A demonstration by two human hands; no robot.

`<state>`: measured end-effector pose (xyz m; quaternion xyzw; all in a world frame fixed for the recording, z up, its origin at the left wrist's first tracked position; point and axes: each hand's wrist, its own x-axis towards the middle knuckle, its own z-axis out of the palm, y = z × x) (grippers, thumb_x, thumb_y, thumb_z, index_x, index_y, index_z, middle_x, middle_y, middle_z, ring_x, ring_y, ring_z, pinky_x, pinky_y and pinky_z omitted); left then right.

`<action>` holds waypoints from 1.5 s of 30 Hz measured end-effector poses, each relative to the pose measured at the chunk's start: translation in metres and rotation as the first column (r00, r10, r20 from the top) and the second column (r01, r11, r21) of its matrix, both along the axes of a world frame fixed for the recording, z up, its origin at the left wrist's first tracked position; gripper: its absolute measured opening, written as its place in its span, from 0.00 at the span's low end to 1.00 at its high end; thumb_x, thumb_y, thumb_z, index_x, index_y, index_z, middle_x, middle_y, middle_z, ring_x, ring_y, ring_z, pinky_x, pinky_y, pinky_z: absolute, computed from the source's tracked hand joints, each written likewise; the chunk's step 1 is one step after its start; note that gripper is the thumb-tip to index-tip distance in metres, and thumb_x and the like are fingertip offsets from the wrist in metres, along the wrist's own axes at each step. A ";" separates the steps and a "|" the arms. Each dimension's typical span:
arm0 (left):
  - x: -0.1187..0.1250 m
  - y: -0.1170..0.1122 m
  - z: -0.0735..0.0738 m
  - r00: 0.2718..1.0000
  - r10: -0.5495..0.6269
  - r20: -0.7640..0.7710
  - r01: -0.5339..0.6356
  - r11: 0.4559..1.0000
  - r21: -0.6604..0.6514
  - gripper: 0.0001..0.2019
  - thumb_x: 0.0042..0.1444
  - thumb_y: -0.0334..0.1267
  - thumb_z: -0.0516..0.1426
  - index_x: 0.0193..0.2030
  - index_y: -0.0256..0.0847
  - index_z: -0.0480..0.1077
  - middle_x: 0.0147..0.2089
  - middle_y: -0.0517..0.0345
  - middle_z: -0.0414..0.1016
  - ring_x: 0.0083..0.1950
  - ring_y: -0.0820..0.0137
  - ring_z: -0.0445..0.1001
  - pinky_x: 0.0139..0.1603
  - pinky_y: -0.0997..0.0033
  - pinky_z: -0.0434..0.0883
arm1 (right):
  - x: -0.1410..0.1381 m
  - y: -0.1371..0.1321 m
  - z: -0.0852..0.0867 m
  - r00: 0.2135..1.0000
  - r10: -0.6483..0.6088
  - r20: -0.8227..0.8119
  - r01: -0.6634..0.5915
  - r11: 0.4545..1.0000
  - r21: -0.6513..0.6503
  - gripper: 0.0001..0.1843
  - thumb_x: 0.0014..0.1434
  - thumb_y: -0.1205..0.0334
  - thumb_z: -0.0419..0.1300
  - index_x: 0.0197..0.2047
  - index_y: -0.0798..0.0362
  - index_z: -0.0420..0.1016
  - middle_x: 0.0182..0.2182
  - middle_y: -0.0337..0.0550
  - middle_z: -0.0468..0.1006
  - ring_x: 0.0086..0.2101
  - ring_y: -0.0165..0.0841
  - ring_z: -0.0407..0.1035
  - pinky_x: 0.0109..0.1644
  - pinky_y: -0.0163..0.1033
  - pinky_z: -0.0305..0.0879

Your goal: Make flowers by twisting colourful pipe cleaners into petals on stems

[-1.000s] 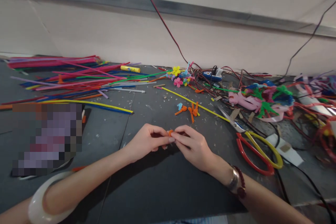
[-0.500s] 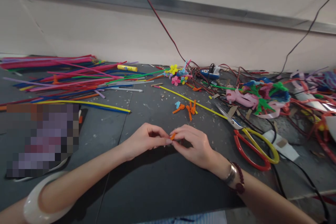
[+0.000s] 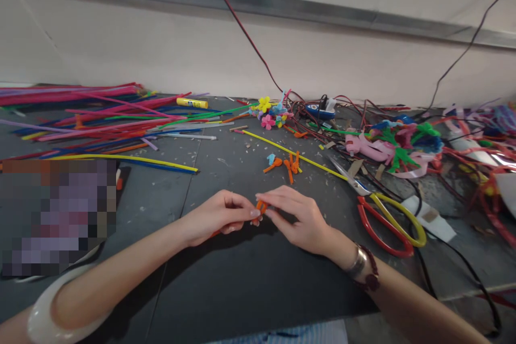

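An orange pipe cleaner (image 3: 262, 206), bent into a small loop, is between my two hands above the dark table. My left hand (image 3: 221, 217) pinches it between thumb and fingers, and a bit of orange shows under that hand. From the other side my right hand (image 3: 300, 221) has its index finger and thumb at the loop. Just beyond the hands lie short bent orange pipe cleaner pieces (image 3: 292, 165) and a small light blue piece (image 3: 271, 159).
Scissors (image 3: 391, 220) with red and yellow handles lie right of my right hand. Long coloured pipe cleaners (image 3: 108, 123) spread at the back left, near a yellow tube (image 3: 192, 103). Pipe cleaner flowers (image 3: 266, 113), a pink glue gun (image 3: 368, 148) and tangled cables stand farther back.
The orange pipe cleaner now shows as an open loop between the fingertips. My right hand's fingers have lifted and spread a little around it.
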<state>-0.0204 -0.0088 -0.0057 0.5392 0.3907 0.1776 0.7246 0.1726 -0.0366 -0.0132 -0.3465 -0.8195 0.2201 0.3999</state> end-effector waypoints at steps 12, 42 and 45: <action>-0.003 -0.001 0.005 0.991 -0.132 0.013 0.132 0.989 -0.059 0.10 0.46 0.40 0.60 0.24 0.34 0.72 0.22 0.59 0.69 0.18 0.82 0.53 0.17 0.79 0.47 | -0.001 0.001 0.009 0.981 0.095 -0.169 -0.160 0.890 -0.426 0.05 0.51 0.63 0.61 0.33 0.54 0.74 0.28 0.38 0.73 0.29 0.26 0.67 0.33 0.31 0.62; -0.001 -0.014 -0.002 0.946 0.201 -0.253 0.161 0.384 0.909 0.08 0.56 0.34 0.52 0.31 0.39 0.72 0.30 0.57 0.75 0.30 0.74 0.70 0.31 0.76 0.64 | -0.015 0.004 -0.003 0.880 -0.292 -0.376 -0.180 0.527 -0.830 0.12 0.50 0.57 0.61 0.24 0.57 0.67 0.16 0.33 0.65 0.18 0.22 0.58 0.21 0.29 0.53; 0.002 -0.012 0.003 0.941 0.241 -0.239 0.074 0.542 0.837 0.08 0.54 0.36 0.54 0.29 0.38 0.72 0.29 0.58 0.75 0.29 0.74 0.70 0.30 0.76 0.65 | -0.012 0.005 -0.002 0.871 -0.236 -0.430 -0.227 0.584 -0.780 0.09 0.48 0.60 0.62 0.30 0.57 0.72 0.23 0.35 0.70 0.21 0.22 0.60 0.24 0.29 0.56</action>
